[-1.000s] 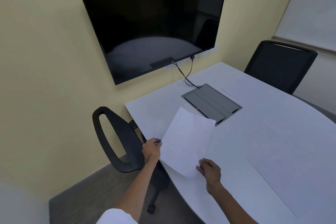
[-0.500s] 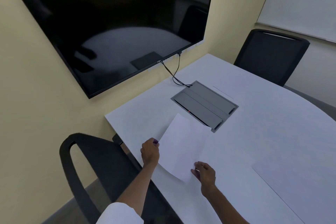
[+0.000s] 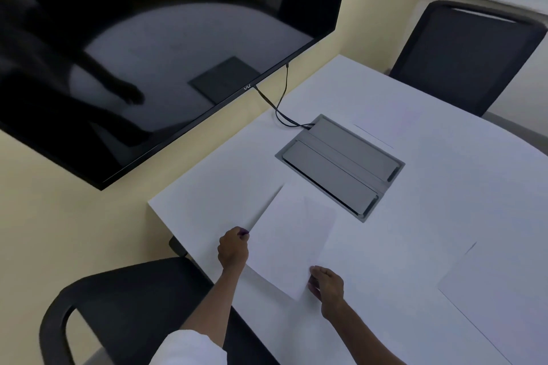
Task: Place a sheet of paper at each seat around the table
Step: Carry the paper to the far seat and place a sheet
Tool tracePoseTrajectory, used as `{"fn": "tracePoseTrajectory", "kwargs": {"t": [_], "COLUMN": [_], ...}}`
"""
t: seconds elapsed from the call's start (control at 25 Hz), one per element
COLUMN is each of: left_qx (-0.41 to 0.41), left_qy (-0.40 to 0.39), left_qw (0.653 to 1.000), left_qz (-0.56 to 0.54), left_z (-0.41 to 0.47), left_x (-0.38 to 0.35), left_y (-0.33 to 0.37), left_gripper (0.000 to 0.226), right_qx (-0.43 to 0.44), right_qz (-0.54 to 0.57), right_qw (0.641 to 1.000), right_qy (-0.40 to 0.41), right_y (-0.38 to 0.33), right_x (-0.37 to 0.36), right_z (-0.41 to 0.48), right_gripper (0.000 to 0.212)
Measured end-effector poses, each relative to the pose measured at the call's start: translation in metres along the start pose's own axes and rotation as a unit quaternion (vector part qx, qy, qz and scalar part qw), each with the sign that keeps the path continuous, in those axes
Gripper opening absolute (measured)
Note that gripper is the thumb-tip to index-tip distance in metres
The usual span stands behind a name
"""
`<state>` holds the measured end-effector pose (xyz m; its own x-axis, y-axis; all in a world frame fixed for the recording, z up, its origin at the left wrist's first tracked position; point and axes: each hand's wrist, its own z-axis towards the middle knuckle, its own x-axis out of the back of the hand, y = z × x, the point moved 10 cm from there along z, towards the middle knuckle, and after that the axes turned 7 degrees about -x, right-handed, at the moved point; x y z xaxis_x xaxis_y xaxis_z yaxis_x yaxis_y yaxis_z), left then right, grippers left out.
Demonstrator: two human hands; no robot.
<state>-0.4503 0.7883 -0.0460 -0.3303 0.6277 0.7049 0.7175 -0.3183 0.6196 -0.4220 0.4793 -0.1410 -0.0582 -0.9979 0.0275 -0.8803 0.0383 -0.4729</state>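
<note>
Both hands hold one sheet of paper [image 3: 289, 241] down low over the white worktop [image 3: 430, 216], just on the near side of the grey cable box [image 3: 341, 166] set into it. The left hand [image 3: 233, 249] pinches the sheet's left edge; the right hand [image 3: 326, 283] grips its near corner with fingers curled under. Another sheet [image 3: 501, 290] lies flat well to the right of the box. A black chair [image 3: 127, 305] stands at this corner, a second chair [image 3: 465, 56] beyond the box.

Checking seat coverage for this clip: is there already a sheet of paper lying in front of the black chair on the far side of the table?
Yes, a flat white paper sheet lies on the white table before the far black chair.
</note>
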Motion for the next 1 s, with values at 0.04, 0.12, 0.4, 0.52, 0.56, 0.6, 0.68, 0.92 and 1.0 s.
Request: {"fn": "tracePoseTrajectory", "kwargs": {"t": [0.04, 0.12, 0.4, 0.52, 0.56, 0.6, 0.68, 0.92, 1.0], "left_qx": [0.001, -0.010, -0.007, -0.011, -0.008, -0.009, -0.010, -0.015, -0.020], "left_qy": [-0.009, -0.025, -0.041, -0.042, -0.041, -0.040, -0.041, -0.039, -0.036], "left_qw": [1.000, 1.000, 0.999, 0.999, 0.999, 0.999, 0.999, 0.999, 0.999], "left_qz": [0.009, 0.008, 0.004, 0.001, 0.003, 0.005, 0.012, 0.016, 0.014], "left_z": [0.013, 0.020, 0.055, 0.058, 0.060, 0.061, 0.063, 0.062, 0.063], "left_x": [-0.007, -0.011, -0.031, -0.037, -0.039, -0.040, -0.042, -0.048, -0.050], "left_y": [-0.003, -0.003, -0.008, -0.007, -0.007, -0.007, -0.008, -0.008, -0.005], "left_gripper": [0.015, 0.017, 0.018, 0.016, 0.015, 0.015, 0.015, 0.016, 0.016], "right_qx": [-0.008, -0.012, -0.001, -0.002, -0.003, -0.001, -0.002, -0.001, 0.002], "right_qz": [-0.003, -0.013, -0.045, -0.063, -0.065, -0.062, -0.061, -0.062, -0.066], "right_qw": [1.000, 1.000, 0.995, 0.992, 0.991, 0.990, 0.989, 0.987, 0.986], "right_qy": [0.009, 0.015, 0.085, 0.110, 0.120, 0.128, 0.138, 0.150, 0.153], "right_y": [0.002, 0.003, 0.002, 0.002, 0.002, 0.000, 0.000, 0.002, 0.001], "right_x": [-0.006, -0.011, -0.014, -0.012, -0.012, -0.011, -0.010, -0.005, -0.003], "right_z": [0.009, 0.007, 0.021, 0.023, 0.024, 0.025, 0.026, 0.023, 0.023], "right_gripper": [0.014, 0.014, 0.004, 0.012, 0.013, 0.013, 0.011, 0.010, 0.009]}}
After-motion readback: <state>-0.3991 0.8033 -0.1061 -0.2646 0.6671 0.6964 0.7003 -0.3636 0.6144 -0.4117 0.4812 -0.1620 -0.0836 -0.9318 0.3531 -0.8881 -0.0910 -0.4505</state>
